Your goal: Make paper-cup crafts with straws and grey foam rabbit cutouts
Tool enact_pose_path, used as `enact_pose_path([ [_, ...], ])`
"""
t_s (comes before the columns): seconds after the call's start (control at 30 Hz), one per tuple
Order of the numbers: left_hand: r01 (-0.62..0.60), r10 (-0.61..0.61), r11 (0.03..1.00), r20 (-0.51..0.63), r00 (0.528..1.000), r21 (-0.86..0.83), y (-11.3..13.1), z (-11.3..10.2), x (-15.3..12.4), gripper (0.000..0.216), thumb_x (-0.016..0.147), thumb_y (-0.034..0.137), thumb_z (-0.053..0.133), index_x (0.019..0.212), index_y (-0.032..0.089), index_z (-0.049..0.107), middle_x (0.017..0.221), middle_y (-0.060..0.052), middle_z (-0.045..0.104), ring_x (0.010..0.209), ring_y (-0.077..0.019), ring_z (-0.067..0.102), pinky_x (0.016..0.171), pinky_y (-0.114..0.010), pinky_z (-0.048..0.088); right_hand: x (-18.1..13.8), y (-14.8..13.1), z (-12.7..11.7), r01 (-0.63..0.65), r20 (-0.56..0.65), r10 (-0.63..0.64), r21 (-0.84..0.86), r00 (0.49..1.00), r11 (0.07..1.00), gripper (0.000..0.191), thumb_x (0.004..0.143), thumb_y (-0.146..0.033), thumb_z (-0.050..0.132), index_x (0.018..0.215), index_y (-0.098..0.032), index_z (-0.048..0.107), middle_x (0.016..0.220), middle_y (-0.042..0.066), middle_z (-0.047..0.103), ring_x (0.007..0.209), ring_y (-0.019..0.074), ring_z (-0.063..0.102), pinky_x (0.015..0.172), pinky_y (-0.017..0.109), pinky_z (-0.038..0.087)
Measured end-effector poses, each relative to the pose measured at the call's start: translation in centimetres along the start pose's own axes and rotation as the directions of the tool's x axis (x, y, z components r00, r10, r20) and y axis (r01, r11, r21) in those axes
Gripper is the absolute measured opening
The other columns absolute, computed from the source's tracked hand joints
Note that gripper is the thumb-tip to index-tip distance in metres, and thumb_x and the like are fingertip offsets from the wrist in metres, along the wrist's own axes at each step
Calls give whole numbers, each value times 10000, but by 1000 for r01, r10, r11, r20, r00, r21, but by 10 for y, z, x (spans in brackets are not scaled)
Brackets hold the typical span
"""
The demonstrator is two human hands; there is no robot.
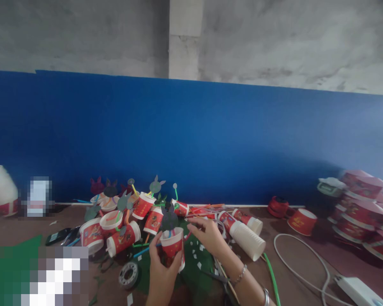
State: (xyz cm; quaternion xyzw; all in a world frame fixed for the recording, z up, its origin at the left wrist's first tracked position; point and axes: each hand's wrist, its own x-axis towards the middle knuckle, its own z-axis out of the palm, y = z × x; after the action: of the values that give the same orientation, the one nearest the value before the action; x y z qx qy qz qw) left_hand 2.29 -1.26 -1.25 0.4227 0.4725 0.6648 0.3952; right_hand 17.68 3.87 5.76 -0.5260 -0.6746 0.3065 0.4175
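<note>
My left hand (162, 272) is wrapped round a red and white paper cup (172, 247) held upright near the table's front. A grey paper cut-out (169, 219) on a straw sticks up from the cup. My right hand (206, 235) hovers just right of the cup with fingers curled, fingertips close to the straws; whether they pinch anything is unclear. Bracelets sit on that wrist. Behind the hands lies a heap of similar decorated cups (124, 221) with straws and paper shapes.
A stack of white cups (247, 240) lies on its side to the right. A white cable (301, 263) leads to a power strip (359, 291). Red bowls (364, 204) are stacked at the far right. A tape roll (128, 275), scissors (221, 278) and green felt (194, 272) lie nearby. Blue wall behind.
</note>
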Motion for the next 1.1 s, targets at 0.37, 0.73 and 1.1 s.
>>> enact_pose_path([
  [0.37,13,-13,1000,13,1000,8,2,1,-1,693,708,345,688,1293,198,345,1199,-143,547,1049,-256,599,853,-353,501,-1,-3,3,-127,9,130,273,992,954,242,687,-357,619,596,-136,661,518,5,603,477,103,461,489,225,344],
  [0.73,-69,56,988,95,994,135,-6,-3,1,669,679,358,696,1255,164,417,1220,-158,552,1081,-279,579,912,-385,471,-3,-8,3,22,-3,-22,6,1000,1000,230,737,-266,558,612,-146,708,574,20,643,595,165,563,582,247,418],
  [1.1,-111,81,974,152,985,199,-8,-4,2,652,727,324,652,1312,194,395,1351,-150,458,1225,-301,460,1023,-449,367,-1,-3,5,6,8,-7,45,1000,999,230,740,-272,551,752,-147,744,681,30,701,674,191,606,631,265,457],
])
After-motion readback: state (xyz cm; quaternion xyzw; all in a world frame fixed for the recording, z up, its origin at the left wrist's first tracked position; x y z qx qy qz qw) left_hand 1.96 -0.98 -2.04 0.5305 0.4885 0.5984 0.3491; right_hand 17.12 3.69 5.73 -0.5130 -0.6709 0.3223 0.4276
